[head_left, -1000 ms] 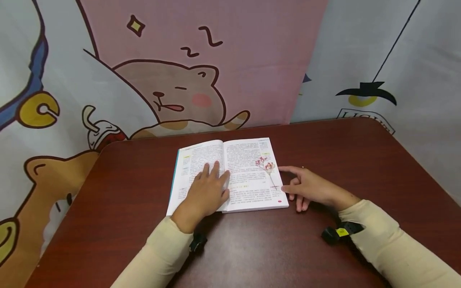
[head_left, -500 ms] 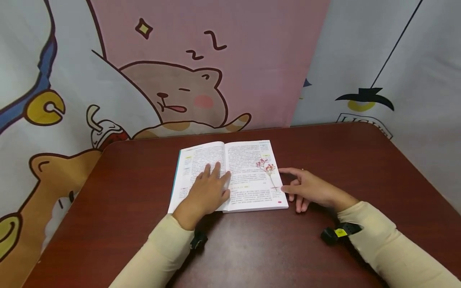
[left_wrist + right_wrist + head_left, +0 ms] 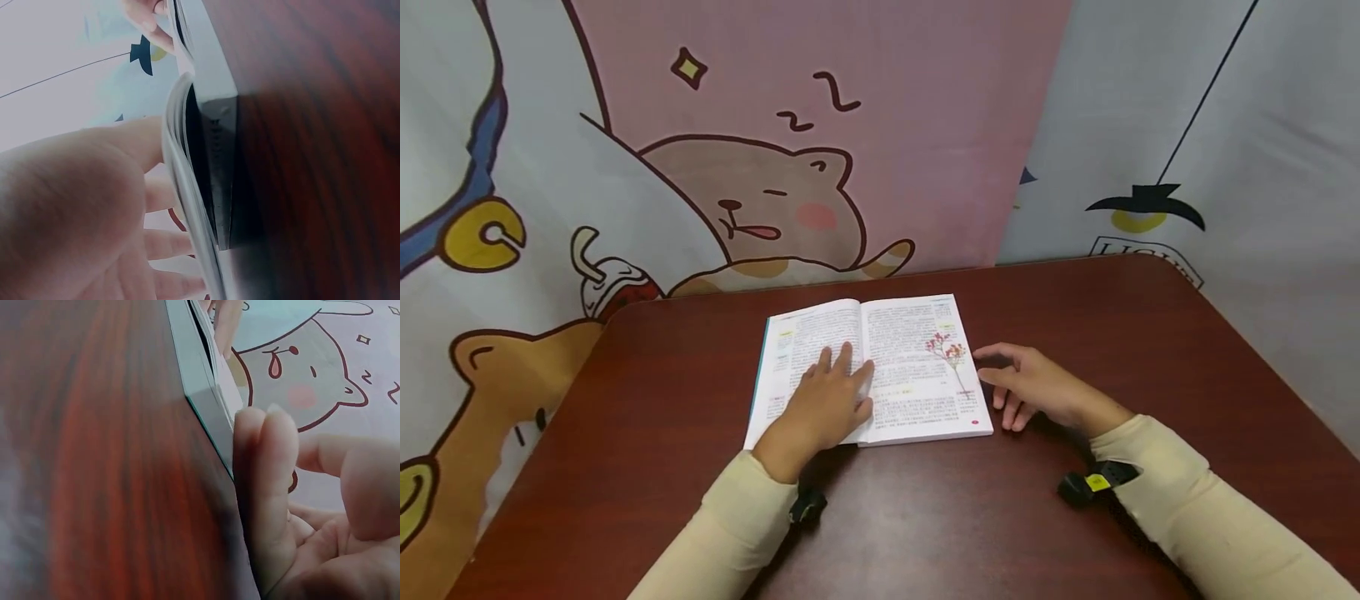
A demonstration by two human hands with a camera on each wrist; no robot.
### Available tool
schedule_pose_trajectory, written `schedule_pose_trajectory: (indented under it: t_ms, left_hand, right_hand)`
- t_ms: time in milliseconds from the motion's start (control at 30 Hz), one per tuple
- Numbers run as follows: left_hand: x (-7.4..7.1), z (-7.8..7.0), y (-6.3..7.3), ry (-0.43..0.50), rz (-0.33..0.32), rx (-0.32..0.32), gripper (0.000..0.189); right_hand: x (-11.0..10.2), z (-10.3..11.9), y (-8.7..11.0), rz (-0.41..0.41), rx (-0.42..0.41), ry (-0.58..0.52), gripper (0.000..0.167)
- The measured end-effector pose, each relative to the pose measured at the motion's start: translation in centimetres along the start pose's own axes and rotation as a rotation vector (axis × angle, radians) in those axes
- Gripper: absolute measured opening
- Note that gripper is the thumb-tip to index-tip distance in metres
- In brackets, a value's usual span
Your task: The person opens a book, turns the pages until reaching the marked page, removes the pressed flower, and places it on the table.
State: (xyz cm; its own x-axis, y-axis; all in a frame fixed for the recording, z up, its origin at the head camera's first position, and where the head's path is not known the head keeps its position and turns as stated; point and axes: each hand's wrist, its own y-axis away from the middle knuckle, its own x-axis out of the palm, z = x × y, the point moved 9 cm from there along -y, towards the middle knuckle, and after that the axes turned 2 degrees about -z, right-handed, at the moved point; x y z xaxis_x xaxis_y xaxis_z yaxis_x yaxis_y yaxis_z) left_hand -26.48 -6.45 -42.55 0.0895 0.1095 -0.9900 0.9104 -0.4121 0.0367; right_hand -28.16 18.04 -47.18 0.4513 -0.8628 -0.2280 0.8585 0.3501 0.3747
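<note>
An open book (image 3: 906, 412) lies on the table, its printed pages facing up. On its right-hand page rests a thin sprig with small red blooms (image 3: 951, 354). My left hand (image 3: 822, 408) lies on the left-hand page near the fold, fingers spread and straight; the left wrist view shows this hand (image 3: 75, 200) alongside the raised page edges. My right hand (image 3: 1037, 385) is beside the book's right edge, its index finger and thumb tips close to it. In the right wrist view, loosely bent fingers (image 3: 269, 481) stand right at the book's corner and hold nothing.
The reddish-brown table (image 3: 685, 367) extends around the book on all sides. Behind it hangs a cloth backdrop (image 3: 940, 167) with cartoon animals. A black wrist device (image 3: 807, 506) is on the left wrist, another black device (image 3: 1077, 490) on the right.
The right thumb has moved up along the book's edge, nearer the index finger, and the right hand has shifted slightly away from me. The left hand stays on the page. The head view has tilted slightly.
</note>
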Motion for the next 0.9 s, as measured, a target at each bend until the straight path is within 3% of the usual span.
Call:
schedule_pose_trajectory:
  t_ms: [333, 633, 900]
  left_hand:
    - [0.0, 0.2, 0.1, 0.016, -0.017, 0.015, 0.052]
    - [0.4, 0.3, 0.2, 0.003, 0.010, 0.010, 0.053]
    - [0.6, 0.3, -0.2, 0.026, 0.035, 0.010, 0.052]
  right_hand:
    - [-1.1, 0.8, -1.8, -0.084, 0.016, 0.018, 0.041]
    - [-0.4, 1.1, -3.3, -0.092, 0.031, 0.009, 0.034]
    - [-1.1, 0.5, -3.7, -0.092, 0.042, 0.037, 0.035]
